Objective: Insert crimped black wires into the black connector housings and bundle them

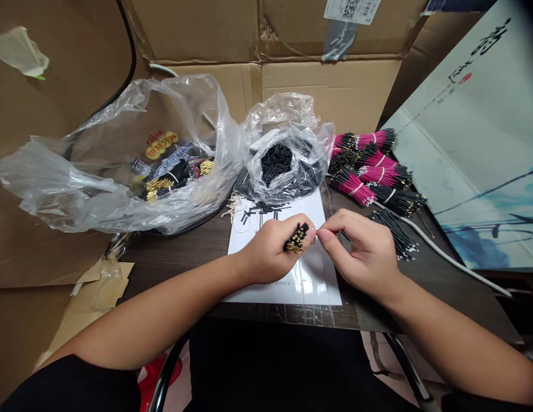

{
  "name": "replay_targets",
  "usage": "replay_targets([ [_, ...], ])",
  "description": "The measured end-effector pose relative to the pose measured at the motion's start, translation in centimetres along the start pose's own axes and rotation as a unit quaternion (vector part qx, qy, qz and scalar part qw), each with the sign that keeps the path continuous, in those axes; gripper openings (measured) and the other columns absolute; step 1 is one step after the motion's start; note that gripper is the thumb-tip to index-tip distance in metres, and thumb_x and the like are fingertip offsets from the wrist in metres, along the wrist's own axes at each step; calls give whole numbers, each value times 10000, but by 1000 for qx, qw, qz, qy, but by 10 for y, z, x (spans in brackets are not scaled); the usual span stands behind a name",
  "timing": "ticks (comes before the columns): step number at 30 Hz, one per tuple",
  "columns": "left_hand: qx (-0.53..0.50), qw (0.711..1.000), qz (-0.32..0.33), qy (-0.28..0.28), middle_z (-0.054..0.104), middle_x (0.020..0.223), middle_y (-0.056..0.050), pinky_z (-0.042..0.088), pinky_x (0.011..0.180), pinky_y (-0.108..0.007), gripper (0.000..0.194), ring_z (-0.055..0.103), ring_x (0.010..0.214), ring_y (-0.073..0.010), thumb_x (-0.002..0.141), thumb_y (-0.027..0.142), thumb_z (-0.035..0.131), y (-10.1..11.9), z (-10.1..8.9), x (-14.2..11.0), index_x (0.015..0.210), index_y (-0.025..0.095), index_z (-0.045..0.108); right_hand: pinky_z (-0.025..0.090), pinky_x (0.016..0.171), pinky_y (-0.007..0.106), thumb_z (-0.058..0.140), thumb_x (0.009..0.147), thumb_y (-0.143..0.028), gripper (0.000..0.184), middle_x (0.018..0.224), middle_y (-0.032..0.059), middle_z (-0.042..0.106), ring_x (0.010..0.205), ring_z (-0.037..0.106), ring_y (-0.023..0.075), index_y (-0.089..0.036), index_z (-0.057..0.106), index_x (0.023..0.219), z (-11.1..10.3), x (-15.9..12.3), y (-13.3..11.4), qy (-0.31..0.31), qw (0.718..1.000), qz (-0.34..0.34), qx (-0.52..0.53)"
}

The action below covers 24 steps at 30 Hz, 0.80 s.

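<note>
Wrapped in my left hand [270, 249] is a bundle of black wires [297, 237], its gold ring-like ends facing me. My right hand [367, 252] pinches thumb against forefinger close beside the left thumb; a tiny dark bit shows at the fingertips, too small to name. Both hands are over a white sheet [283, 292] with printed text. Just beyond them, short black tubes [266, 208] are scattered on the sheet. Behind these stands an opened clear bag [307, 171] filled with more black tubes [277, 163].
On the left lies a large clear plastic bag [98, 197] with gold-ended wire bundles [169, 180]. Pink and black wire bundles [378, 171] are piled at right, near loose dark wires [395, 234] and a white cable [446, 249]. Cardboard boxes [326, 94] wall the back.
</note>
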<state>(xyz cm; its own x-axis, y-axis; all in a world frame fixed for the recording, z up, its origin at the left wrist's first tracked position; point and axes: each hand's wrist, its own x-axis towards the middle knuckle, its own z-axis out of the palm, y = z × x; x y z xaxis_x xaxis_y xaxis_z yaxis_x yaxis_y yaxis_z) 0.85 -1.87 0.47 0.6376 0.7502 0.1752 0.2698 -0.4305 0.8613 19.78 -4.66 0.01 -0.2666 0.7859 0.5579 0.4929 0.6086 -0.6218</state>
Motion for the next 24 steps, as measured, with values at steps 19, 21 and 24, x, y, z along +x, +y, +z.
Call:
replay_targets([
  [19, 128, 990, 38, 32, 587, 732, 15, 382, 605, -212, 147, 553, 647, -115, 792, 102, 463, -12, 1, 0, 906, 192, 492, 511, 634, 261, 638, 853, -278, 87, 761, 12, 672, 678, 632, 132, -201, 679, 860, 5, -1, 2, 18, 969, 184, 163],
  [21, 138, 989, 34, 31, 591, 747, 10, 386, 609, -217, 163, 557, 661, -122, 772, 90, 454, -12, -1, 0, 895, 192, 482, 498, 619, 263, 649, 842, -243, 48, 748, 9, 664, 665, 621, 128, -205, 678, 842, 2, -2, -1, 57, 974, 171, 140],
  [24, 168, 985, -5, 40, 599, 747, 0, 400, 615, -228, 168, 567, 661, -138, 761, 92, 438, -10, -3, 2, 889, 193, 479, 463, 587, 282, 667, 813, -182, 30, 748, 17, 649, 662, 596, 136, -210, 666, 825, 0, -5, -9, 95, 983, 117, 109],
])
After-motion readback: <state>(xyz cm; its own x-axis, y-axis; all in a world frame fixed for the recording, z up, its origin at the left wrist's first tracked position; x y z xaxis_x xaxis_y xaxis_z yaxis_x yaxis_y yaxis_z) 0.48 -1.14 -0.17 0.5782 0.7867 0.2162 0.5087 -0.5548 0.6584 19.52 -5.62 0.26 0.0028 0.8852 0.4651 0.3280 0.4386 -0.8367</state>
